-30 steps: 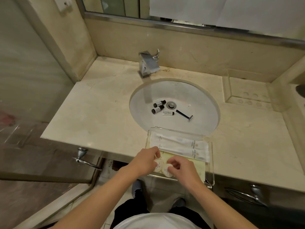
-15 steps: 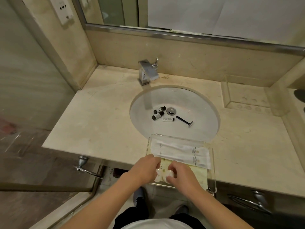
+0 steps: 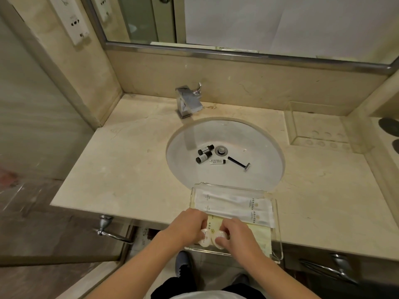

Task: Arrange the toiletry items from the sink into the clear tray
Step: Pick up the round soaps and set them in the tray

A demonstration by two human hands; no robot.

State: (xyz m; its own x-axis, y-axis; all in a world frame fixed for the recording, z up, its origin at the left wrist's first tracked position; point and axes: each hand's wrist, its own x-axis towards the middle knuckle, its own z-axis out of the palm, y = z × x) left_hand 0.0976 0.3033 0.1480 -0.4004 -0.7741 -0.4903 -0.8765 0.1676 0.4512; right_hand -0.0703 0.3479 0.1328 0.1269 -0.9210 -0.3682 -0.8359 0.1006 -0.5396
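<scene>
Fingers [image 3: 201,230] of left hand [image 3: 187,226] curled down onto one round white paper-wrapped disc [image 3: 205,240]; fingers of right hand [image 3: 234,235] pressed likewise on its twin [image 3: 219,241], both discs touching at the near edge of the clear tray [image 3: 278,240]. Cannot tell whether pinched or merely pressed. Flat white sachets [image 3: 233,207] laid crosswise in the tray. Left in the sink [image 3: 265,169], at twelve o'clock from both hands: two dark cylindrical bottles [image 3: 204,153], a small white tube [image 3: 218,161], a slim black razor [image 3: 238,164] with long axis toward four o'clock. Right hand judged nearer the razor, left the bottles
</scene>
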